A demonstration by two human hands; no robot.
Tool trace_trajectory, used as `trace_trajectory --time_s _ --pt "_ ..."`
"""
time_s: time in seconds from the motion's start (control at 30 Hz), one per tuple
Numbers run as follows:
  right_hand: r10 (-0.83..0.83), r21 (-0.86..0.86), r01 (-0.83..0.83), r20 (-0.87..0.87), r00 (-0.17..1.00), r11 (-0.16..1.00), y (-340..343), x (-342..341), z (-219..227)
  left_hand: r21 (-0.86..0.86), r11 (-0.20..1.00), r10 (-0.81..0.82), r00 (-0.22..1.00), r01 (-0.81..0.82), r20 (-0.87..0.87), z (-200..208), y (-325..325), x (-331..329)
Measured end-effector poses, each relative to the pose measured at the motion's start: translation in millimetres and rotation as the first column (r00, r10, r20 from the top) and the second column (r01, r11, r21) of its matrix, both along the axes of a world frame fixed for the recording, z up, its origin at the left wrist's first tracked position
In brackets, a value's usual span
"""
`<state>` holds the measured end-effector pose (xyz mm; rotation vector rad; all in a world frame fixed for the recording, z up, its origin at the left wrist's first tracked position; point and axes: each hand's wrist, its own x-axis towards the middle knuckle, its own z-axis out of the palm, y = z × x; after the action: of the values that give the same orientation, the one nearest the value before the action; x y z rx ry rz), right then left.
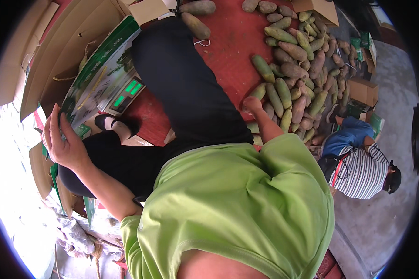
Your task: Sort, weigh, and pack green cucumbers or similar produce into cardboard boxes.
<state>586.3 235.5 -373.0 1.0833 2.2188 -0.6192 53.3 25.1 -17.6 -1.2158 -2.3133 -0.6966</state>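
Gourds (317, 64), long and green to brown, lie in a loose heap on the red floor (223, 49), ahead of the person and to the right. The right hand (252, 104) is by far the nearer: it reaches down to the heap's near left edge, the forearm angled forward and leftward from the sleeve. Just beyond it lies a green gourd (258, 91), its near left end right at the hand, its long axis slanting away toward the far right. So the gourd points away from the right grip rather than lying across it. The fingers are hidden by the back of the hand, so I cannot tell whether this grip is wide, narrow or holding anything, nor whether skin meets rind.

The left hand (63, 146) is well apart from the heap, raised on the far side of the bent black-clad legs (186, 88). Its grip is wide, fingers loosely curved and parted, with no gourd in it. It hovers near the lower edge of a printed carton (97, 69); contact cannot be judged. Between the carton and the legs sits a scale (125, 95), displays lit green.
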Motion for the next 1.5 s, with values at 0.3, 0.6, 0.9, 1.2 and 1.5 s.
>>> trace_trajectory --time_s 0.3,0.6,0.9,1.2,1.5 --pt "-0.981 -0.057 0.994 -0.175 0.081 0.092 -20.6 37.5 -25.3 0.023 1.0 -0.01 0.999 0.011 -0.052 -2.9 0.7 0.1" --pt "-0.977 -0.064 0.976 0.061 -0.202 -0.206 -2.1 8.3 -28.2 -0.013 1.0 0.003 1.0 -0.003 -0.012 12.8 -3.7 2.0" --pt "-0.967 -0.051 0.967 0.074 -0.245 -0.249 0.5 11.0 -46.8 -0.159 0.987 0.024 0.997 -0.035 -0.069 16.9 -5.3 0.7" --pt "-0.973 -0.476 0.877 0.162 0.162 0.067 -25.9 -70.0 31.3 -0.06 0.998 0.002 1.0 -0.002 0.015 10.7 0.0 0.2" --pt "-0.717 -0.523 0.508 -0.608 0.34 0.684 76.6 -174.8 136.5 0.05 0.997 -0.07 0.994 0.066 0.088 13.6 -2.3 2.6"
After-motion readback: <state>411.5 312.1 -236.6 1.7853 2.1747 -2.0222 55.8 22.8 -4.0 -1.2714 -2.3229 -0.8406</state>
